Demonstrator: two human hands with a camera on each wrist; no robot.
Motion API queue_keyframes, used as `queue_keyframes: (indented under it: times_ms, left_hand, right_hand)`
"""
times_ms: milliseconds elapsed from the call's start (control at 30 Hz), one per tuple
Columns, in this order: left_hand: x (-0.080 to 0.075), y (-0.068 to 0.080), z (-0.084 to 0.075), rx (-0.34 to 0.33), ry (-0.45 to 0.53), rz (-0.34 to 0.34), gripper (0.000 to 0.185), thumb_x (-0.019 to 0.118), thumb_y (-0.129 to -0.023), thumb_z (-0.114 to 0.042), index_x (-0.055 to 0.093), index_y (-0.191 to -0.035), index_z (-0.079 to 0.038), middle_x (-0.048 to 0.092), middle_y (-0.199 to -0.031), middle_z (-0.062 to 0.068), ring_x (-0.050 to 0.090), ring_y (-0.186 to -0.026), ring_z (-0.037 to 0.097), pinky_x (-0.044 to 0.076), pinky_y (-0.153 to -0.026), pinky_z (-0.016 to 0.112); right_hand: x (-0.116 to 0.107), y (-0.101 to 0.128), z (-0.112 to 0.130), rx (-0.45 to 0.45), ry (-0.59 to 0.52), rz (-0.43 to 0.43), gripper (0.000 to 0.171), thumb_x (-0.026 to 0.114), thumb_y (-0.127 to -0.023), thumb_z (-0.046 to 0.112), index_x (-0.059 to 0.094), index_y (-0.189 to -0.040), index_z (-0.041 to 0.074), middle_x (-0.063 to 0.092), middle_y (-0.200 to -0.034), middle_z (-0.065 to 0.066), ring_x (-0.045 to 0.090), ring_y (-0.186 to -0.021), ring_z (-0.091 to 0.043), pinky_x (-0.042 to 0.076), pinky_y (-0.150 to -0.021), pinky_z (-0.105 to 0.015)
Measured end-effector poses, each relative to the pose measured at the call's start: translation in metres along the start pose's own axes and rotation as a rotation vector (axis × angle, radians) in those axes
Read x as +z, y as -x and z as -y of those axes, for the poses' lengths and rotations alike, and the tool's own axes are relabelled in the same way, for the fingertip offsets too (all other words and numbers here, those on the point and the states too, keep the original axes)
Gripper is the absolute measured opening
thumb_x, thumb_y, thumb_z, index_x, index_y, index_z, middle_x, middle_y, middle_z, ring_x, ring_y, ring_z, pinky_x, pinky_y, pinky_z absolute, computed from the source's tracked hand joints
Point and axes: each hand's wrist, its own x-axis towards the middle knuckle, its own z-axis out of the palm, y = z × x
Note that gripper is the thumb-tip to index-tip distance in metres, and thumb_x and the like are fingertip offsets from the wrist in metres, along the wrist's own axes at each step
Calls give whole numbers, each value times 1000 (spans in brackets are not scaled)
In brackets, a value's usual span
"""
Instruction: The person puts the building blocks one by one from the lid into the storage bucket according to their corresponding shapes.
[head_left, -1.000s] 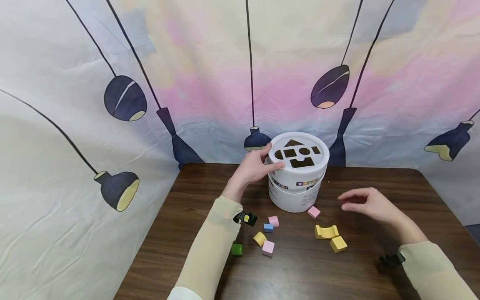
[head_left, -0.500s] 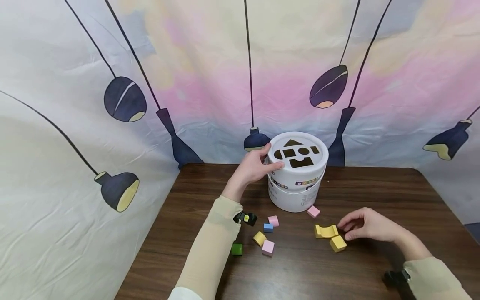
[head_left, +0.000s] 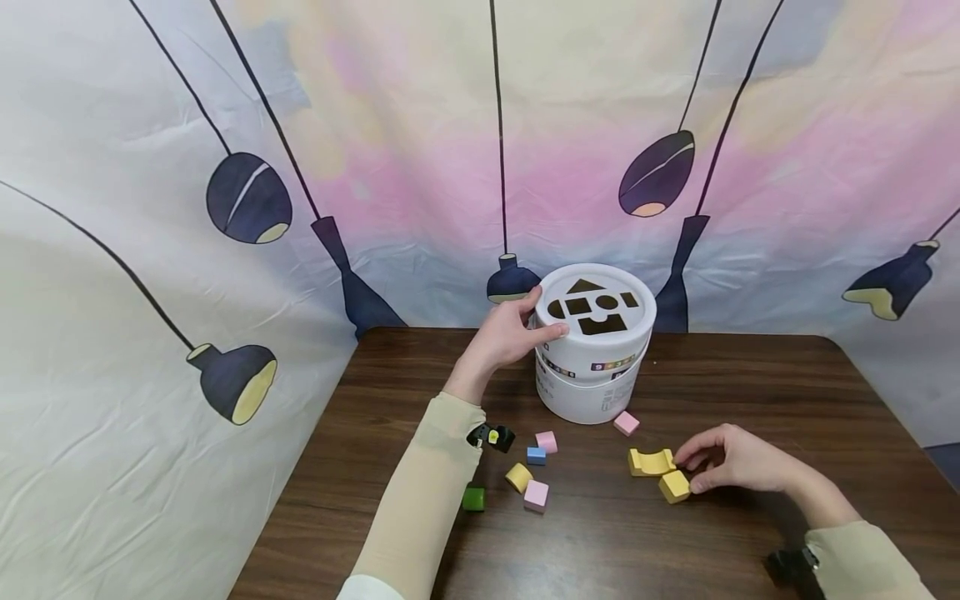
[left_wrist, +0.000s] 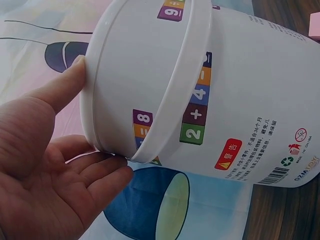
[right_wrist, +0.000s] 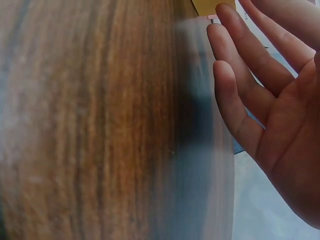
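The right hand (head_left: 738, 467) is down on the table (head_left: 750, 383) w/ fingers curled over the yellow cube (head_left: 675, 486), thumb on its near right side and fingertips at its far edge, so it looks like a pinch, tho the head view is too small to be 100% sure it's actually squeezed. The cube sits near-right of the white bucket (head_left: 592, 367), just beside the yellow arch block (head_left: 651, 462), which lies to its far left.

The left hand (head_left: 510, 333) is on the bucket's left side, thumb along the lid rim (head_left: 596, 329) and fingers wrapped round the far edge. The left wrist cam shows what the head cam can't: thumb (left_wrist: 60, 90) pressed on the rim, fingers (left_wrist: 100, 172) under the lip, plus the number stickers and warning label on the bucket wall. The right wrist cam is mostly blurry wood grain w/ straightish fingers (right_wrist: 240, 75) and a sliver of yellow at the top (right_wrist: 212, 6), so the grip isn't visible there.

Count on the table: 1 bucket, lid w/ 6 cutouts. Blocks: 3 pink (head_left: 546, 442), 3 yellow incl. the rounded one (head_left: 518, 477), 1 blue (head_left: 536, 455), 1 green (head_left: 473, 498). 8 total.
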Motion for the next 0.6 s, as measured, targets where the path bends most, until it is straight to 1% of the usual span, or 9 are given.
queue_keyframes:
  times_ms: [233,433,600]
  left_hand:
    - [1,0,1,-1,5,-4,93,82,-95,-51,33,-168,-21,45,-165,11,46,-150,23,45,-117,42]
    - [1,0,1,0,12,-5,94,82,-95,-51,33,-168,-21,41,-168,9,45,-151,23,44,-118,42]
    - [1,0,1,2,9,-3,93,81,-95,-51,32,-169,-21,41,-168,9,45,-151,23,44,-118,42]
  right_hand:
    - [3,0,1,26,9,-4,26,86,-91,8,79,-115,1,77,-111,-4,71,-96,-12,62,-78,-29]
    - [4,0,2,47,29,-10,25,87,-90,9,79,-114,3,77,-110,-2,71,-94,-13,62,-78,-28]
    - [4,0,3,37,45,-14,25,88,-89,10,79,-112,4,77,-107,-1,71,-93,-13,61,-77,-29]
